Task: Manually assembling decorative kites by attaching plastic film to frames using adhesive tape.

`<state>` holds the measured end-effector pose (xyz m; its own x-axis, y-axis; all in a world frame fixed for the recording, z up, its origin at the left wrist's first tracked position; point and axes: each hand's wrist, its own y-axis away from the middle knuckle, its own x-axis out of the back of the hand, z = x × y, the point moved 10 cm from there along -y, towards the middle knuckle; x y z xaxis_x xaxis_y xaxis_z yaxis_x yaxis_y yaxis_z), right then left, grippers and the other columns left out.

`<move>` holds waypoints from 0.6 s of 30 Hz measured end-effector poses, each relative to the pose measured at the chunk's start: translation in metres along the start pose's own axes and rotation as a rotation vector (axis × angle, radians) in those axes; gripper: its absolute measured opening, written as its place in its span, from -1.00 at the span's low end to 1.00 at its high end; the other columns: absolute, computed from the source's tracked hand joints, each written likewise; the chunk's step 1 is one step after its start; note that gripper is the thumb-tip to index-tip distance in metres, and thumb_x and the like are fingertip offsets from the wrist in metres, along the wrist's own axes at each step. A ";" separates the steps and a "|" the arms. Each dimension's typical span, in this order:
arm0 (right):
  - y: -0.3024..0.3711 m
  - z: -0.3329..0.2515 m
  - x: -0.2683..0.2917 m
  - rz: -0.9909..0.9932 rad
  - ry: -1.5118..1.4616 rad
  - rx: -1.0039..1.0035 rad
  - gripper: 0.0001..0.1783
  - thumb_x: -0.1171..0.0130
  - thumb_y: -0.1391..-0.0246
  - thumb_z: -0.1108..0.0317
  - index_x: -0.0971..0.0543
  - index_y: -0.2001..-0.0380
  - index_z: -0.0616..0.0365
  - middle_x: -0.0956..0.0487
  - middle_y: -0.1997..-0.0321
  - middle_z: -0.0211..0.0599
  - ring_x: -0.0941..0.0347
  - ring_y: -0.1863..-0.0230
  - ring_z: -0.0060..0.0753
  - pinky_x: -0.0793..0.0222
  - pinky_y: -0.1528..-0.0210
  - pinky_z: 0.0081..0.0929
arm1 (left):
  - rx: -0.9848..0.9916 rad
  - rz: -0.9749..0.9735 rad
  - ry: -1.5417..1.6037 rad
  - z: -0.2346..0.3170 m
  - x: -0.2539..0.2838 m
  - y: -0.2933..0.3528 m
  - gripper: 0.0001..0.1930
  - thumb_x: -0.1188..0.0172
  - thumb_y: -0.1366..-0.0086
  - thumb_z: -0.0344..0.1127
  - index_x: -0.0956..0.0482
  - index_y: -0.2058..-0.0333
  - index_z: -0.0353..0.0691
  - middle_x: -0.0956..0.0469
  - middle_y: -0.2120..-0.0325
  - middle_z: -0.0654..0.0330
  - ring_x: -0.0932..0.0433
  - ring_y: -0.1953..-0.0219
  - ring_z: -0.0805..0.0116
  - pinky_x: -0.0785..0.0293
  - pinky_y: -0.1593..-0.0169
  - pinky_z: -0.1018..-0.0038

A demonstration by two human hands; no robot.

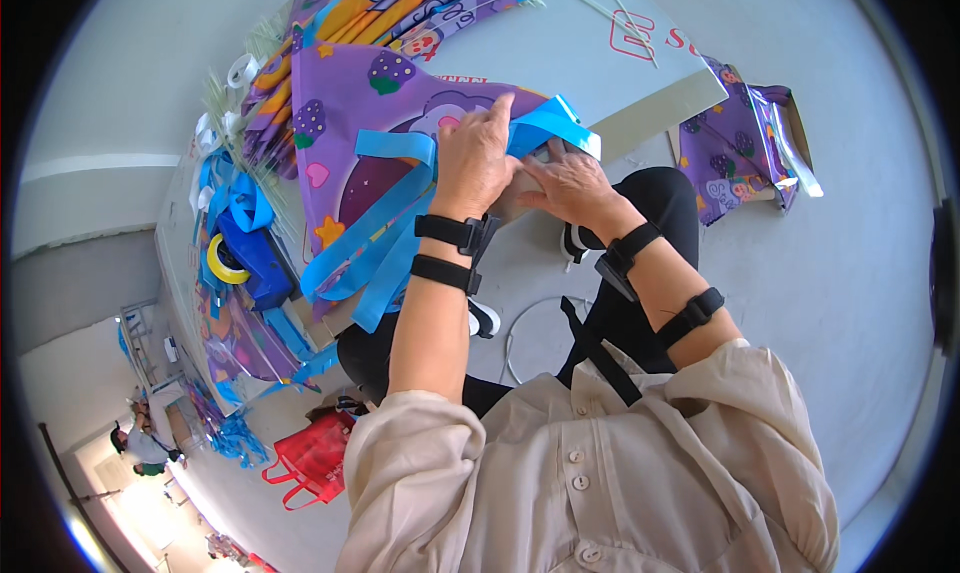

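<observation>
A purple printed sheet [352, 103] with strawberries, stars and hearts lies over the near edge of the table. Long light-blue ribbon [375, 251] trails across it in loops and hangs toward my lap. My left hand [474, 163] rests on the sheet and ribbon, its index finger stretched out and its thumb toward the other hand. At the sheet's right corner, my right hand [572, 185] has its fingers bent at a folded blue ribbon end [555, 123]. That ribbon hides some of its fingertips. The two thumbs nearly meet. Black straps circle both forearms.
Folded purple and orange printed sheets [400, 18] lie farther back on the table [585, 48]. A blue tape dispenser [255, 258] with yellow tape stands left. An open box [790, 138] holding purple sheets is right. A red bag [312, 458] sits on the floor; people appear lower left.
</observation>
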<state>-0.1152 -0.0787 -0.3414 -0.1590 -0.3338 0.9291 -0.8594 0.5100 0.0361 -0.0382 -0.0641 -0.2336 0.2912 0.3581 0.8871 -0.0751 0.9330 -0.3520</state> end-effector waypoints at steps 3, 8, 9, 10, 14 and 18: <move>-0.002 0.002 0.003 0.055 0.027 0.001 -0.35 -0.16 0.06 -0.18 -0.41 -0.07 -0.15 -0.26 -0.17 0.04 -0.03 -0.29 0.15 0.13 -0.33 0.01 | 0.429 -0.052 0.008 -0.075 0.010 0.042 -0.72 -0.15 -0.05 -0.42 -0.56 0.20 -0.25 -0.58 0.45 -0.05 -0.55 0.37 -0.03 -0.45 0.24 0.21; 0.000 0.005 0.009 0.096 0.080 0.018 -0.37 -0.15 0.06 -0.17 -0.44 -0.05 -0.12 -0.18 -0.24 0.06 0.17 -0.38 0.22 0.41 -0.40 0.05 | 0.933 -0.055 -0.874 -0.162 0.202 0.227 -0.72 -0.18 -0.07 -0.31 -0.58 0.24 -0.30 -0.59 0.45 -0.07 -0.54 0.41 -0.10 -0.45 0.28 0.16; 0.001 0.004 0.009 0.071 0.080 0.008 -0.37 -0.15 0.05 -0.18 -0.44 -0.05 -0.12 -0.17 -0.25 0.06 0.17 -0.38 0.22 0.41 -0.40 0.05 | 1.045 -0.194 -0.907 -0.164 0.226 0.255 -0.70 -0.20 -0.08 -0.31 -0.57 0.20 -0.30 -0.59 0.40 -0.06 -0.55 0.37 -0.06 -0.45 0.25 0.16; 0.001 0.005 0.009 0.050 0.084 0.000 -0.37 -0.14 0.05 -0.18 -0.44 -0.05 -0.12 -0.16 -0.26 0.06 0.18 -0.38 0.22 0.41 -0.40 0.06 | 1.157 -0.330 -0.936 -0.163 0.243 0.270 -0.68 -0.22 -0.08 -0.31 -0.55 0.16 -0.29 -0.59 0.36 -0.05 -0.55 0.32 -0.02 -0.46 0.22 0.16; 0.005 0.006 0.010 0.139 0.076 0.036 -0.34 -0.14 0.05 -0.19 -0.43 -0.07 -0.08 -0.16 -0.27 0.06 0.18 -0.38 0.21 0.40 -0.40 0.06 | 0.719 0.166 -0.540 -0.092 0.191 0.136 -0.66 -0.20 -0.15 -0.27 -0.53 0.11 -0.30 -0.58 0.21 0.01 -0.56 0.18 0.09 -0.44 0.11 0.31; -0.001 -0.001 0.011 0.111 0.110 0.040 -0.26 -0.19 0.12 -0.19 -0.44 -0.07 0.03 -0.16 -0.28 0.01 0.16 -0.38 0.18 0.35 -0.40 0.03 | 0.315 -0.116 0.339 -0.037 0.013 0.015 -0.45 -0.20 -0.20 -0.18 -0.34 -0.10 -0.33 -0.45 -0.01 -0.08 -0.45 -0.05 0.13 -0.33 -0.10 0.34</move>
<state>-0.1162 -0.0823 -0.3312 -0.2016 -0.1877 0.9613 -0.8588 0.5057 -0.0814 0.0002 -0.0468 -0.2386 0.6056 0.2679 0.7493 -0.2936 0.9504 -0.1025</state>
